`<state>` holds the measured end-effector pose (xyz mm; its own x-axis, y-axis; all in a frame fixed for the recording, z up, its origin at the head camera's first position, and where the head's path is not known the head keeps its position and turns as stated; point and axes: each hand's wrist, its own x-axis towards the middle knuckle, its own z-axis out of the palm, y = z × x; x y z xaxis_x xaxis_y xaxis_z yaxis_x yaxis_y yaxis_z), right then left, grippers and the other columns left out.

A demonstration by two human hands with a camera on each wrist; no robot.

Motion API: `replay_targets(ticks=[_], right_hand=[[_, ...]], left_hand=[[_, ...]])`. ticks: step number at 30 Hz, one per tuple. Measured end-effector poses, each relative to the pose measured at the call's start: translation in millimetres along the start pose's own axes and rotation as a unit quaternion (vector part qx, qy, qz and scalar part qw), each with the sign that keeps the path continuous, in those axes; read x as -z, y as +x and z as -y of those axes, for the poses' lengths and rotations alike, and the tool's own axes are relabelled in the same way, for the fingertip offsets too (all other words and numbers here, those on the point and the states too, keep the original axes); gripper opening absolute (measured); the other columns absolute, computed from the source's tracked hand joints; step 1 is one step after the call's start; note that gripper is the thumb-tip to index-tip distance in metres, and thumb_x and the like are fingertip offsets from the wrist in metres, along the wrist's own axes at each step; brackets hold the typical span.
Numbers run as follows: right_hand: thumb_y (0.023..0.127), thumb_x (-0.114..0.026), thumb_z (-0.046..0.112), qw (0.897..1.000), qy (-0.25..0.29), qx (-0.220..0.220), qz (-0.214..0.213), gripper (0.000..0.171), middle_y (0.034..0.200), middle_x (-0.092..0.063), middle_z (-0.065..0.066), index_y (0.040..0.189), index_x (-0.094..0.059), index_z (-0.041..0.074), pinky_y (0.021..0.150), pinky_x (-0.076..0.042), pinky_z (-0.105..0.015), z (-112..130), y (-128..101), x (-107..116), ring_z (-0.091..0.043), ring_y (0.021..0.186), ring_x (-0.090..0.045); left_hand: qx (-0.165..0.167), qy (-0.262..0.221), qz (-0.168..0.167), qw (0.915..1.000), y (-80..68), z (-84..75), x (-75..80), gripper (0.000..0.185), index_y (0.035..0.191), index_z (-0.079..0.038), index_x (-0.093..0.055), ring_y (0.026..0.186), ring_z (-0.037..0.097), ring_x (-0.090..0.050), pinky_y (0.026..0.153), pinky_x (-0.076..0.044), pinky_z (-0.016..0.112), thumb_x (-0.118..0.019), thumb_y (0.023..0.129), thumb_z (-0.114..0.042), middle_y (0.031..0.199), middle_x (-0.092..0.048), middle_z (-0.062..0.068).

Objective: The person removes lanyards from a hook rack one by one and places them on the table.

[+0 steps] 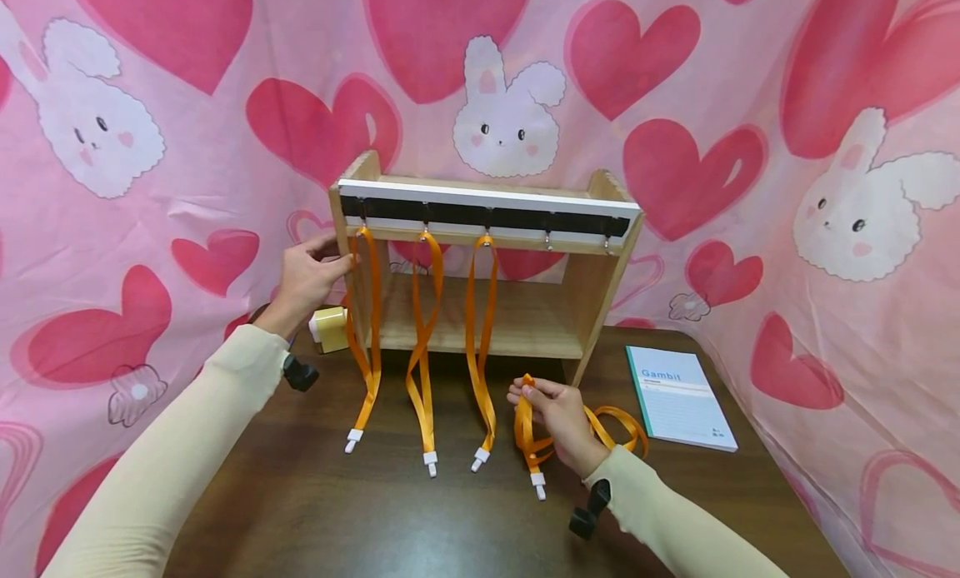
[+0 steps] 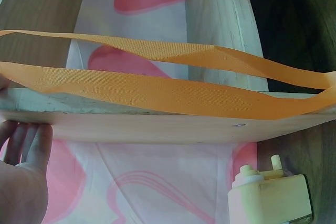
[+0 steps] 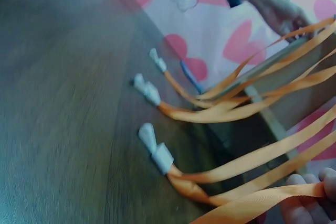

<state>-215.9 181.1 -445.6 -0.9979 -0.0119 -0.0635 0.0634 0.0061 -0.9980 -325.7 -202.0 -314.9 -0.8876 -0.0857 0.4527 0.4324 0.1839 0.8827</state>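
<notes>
At the left side of a wooden rack point(image 1: 603, 282), my left hand point(image 1: 306, 276) grips the side panel, with the fingers point(image 2: 32, 142) against its outer face. Three orange lanyards with white clips hang from hooks along the rack's black strip: a left one point(image 1: 374, 311), a middle one point(image 1: 424, 332) and a right one point(image 1: 471, 336). Low in front of the rack's right half, my right hand point(image 1: 562, 416) pinches another orange lanyard point(image 1: 523, 420) near its top. Its white clip point(image 1: 538, 485) dangles below that hand.
Two hooks on the strip's right, one point(image 1: 548, 243) beside another point(image 1: 607, 245), carry nothing. More orange strap point(image 1: 626, 420) loops behind my right wrist. A notebook point(image 1: 678, 395) lies on the dark table point(image 1: 360, 520) at right. Beside the rack's left foot stands a yellow bottle point(image 1: 330, 330).
</notes>
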Motion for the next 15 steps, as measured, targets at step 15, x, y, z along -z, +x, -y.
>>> replay_targets(ticks=[15], right_hand=[[0.098,-0.064,0.009,0.989,-0.089,0.054,-0.103,0.026,0.117,-0.075,-0.016,0.122,-0.073,0.002,0.093,-0.057,-0.032,-17.5,22.9,5.8,-0.025,0.106,-0.075]], left_hand=[[0.002,0.005,0.001,1.0000,-3.7,-4.3,0.1,0.051,0.136,0.002,-0.061,0.091,0.000,-0.068,0.078,-0.056,0.009,-0.075,0.089,-0.010,0.093,-0.068,-0.023]])
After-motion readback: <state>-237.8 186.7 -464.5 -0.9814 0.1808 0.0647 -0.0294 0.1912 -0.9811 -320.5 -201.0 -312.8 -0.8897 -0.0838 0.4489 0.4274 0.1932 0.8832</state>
